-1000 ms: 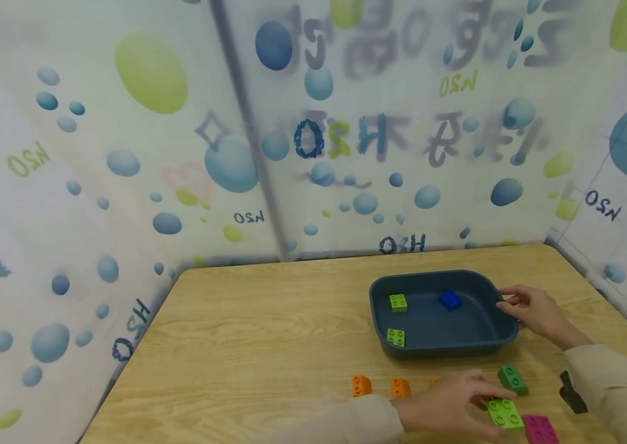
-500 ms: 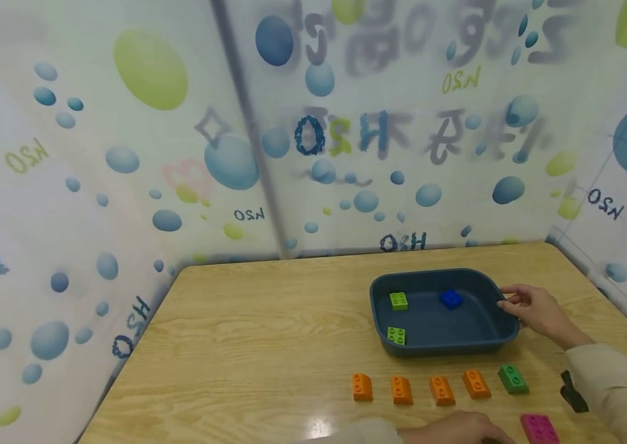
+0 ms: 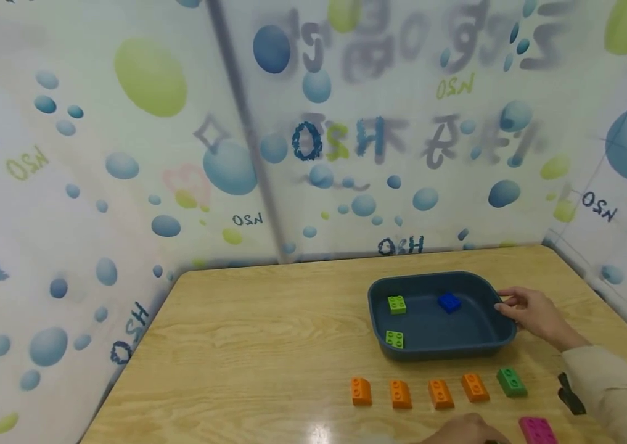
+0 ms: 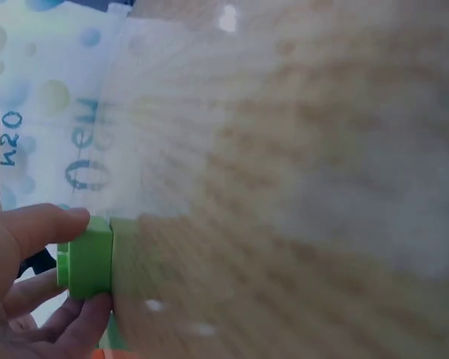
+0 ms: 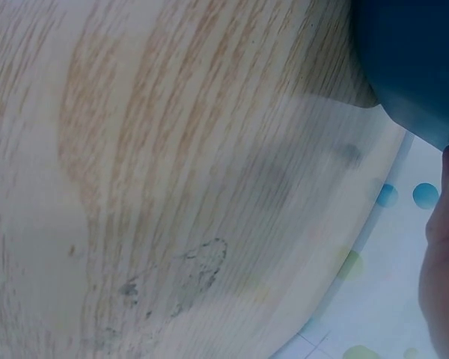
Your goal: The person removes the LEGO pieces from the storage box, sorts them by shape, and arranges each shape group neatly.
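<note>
At the right end of a dark blue tray (image 3: pixel 430 333), my right hand (image 3: pixel 534 316) grips the rim with fingers and thumb. Inside the tray lie two light green toy blocks (image 3: pixel 396 304) and a blue toy block (image 3: pixel 449 302). My left hand (image 3: pixel 463 430) is low at the bottom edge of the head view, mostly cut off. In the left wrist view it pinches a light green toy block (image 4: pixel 91 258) between thumb and fingers, right at the table surface. A pink toy block (image 3: pixel 537 430) lies to the right of that hand.
Several orange toy blocks (image 3: pixel 401 393) stand in a row in front of the tray, with a dark green block (image 3: pixel 512 382) at the row's right end. A small black object (image 3: pixel 571 394) lies by the right sleeve. Patterned curtains (image 3: pixel 346 203) border the wooden table (image 3: pixel 258 345).
My left hand has drawn back toward the near edge with the light green toy block, uncovering the orange blocks. My right hand has stayed on the tray rim.
</note>
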The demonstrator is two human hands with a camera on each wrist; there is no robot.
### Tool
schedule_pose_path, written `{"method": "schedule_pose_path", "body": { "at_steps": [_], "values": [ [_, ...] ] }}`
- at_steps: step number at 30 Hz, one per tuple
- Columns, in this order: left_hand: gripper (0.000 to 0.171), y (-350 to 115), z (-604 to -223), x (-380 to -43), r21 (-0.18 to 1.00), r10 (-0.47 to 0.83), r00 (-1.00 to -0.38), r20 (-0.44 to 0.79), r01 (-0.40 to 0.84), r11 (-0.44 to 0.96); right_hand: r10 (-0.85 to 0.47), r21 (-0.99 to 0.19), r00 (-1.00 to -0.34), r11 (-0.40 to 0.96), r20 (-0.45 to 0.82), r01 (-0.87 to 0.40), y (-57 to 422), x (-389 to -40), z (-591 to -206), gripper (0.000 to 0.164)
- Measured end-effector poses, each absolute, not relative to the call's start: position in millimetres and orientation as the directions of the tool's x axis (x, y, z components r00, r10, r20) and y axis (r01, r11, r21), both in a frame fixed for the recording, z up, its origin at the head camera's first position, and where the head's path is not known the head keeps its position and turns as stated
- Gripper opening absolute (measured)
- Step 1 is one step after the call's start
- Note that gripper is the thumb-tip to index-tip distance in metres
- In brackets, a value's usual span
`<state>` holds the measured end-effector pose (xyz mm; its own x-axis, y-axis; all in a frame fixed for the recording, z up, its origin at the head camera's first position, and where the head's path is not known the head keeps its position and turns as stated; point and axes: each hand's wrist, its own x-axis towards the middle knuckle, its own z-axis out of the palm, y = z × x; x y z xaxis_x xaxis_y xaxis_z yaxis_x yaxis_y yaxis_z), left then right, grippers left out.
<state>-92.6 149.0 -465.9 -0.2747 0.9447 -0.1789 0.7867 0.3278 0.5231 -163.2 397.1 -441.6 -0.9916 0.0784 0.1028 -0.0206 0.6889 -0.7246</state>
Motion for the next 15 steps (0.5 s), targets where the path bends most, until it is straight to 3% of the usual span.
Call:
{"method": "schedule_pose_path", "body": {
  "at_steps": [3, 15],
  "values": [
    [0.029, 152, -467, -96, 0.471, 0.928, -0.316, -0.196, 0.8, 0.372, 0.071, -0.728, -0.992, 0.685, 0.106, -0.029, 397, -164, -442, 0.046],
    [0.032, 166, -470, -97, 0.36, 0.923, -0.335, -0.19, 0.851, 0.383, 0.079, -0.745, -0.992, 0.667, 0.096, -0.02, 397, -163, -443, 0.048]
  ]
}}
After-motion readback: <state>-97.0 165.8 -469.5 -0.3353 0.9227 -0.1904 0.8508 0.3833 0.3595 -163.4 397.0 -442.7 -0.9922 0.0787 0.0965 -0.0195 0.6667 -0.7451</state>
